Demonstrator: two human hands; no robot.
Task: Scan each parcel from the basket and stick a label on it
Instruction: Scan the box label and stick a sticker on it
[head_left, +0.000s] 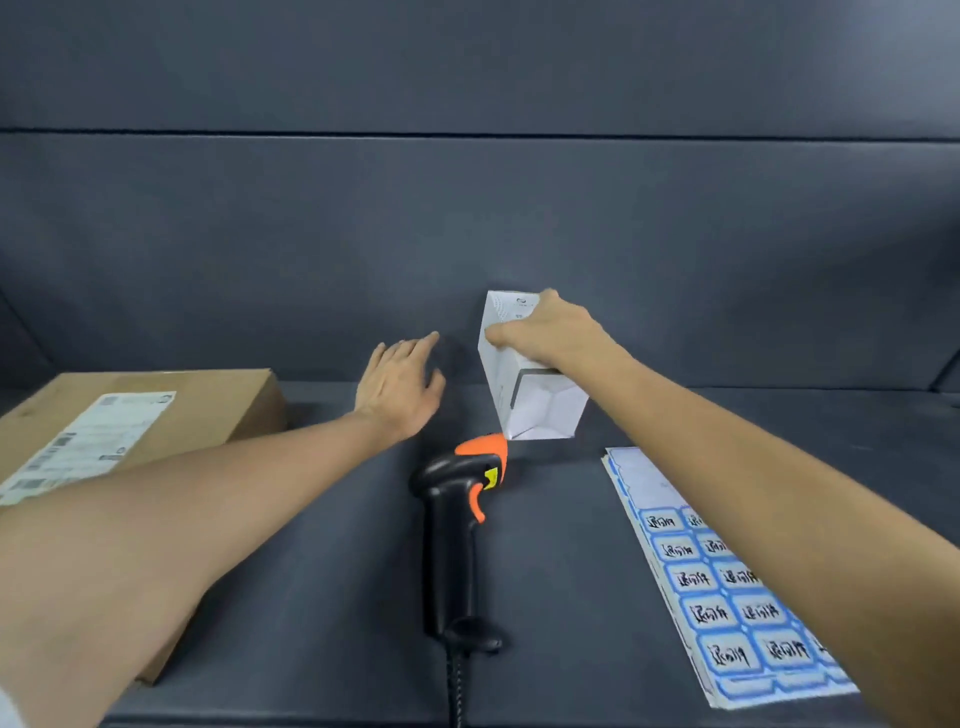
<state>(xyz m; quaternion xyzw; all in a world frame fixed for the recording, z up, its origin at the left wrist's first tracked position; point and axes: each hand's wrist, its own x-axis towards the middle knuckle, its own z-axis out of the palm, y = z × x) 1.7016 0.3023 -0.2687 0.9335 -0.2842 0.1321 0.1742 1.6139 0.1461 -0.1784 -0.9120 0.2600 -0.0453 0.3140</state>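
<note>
My right hand (548, 330) grips a tall white box (530, 400) from above, thumb on its near side; the box is tilted, close to the dark back wall. My left hand (400, 382) hovers to the left of the box with fingers straight, holding nothing. A black and orange barcode scanner (457, 525) lies on the dark table in the middle, its head pointing away from me toward the box. A sheet of blue-bordered labels (727, 603) with handwritten marks lies on the right, partly under my right forearm.
A brown cardboard parcel (208, 410) with a white shipping label (88, 441) sits at the left, partly hidden by my left forearm. The scanner's coiled cable (457, 686) runs off the near table edge. The dark wall closes the back.
</note>
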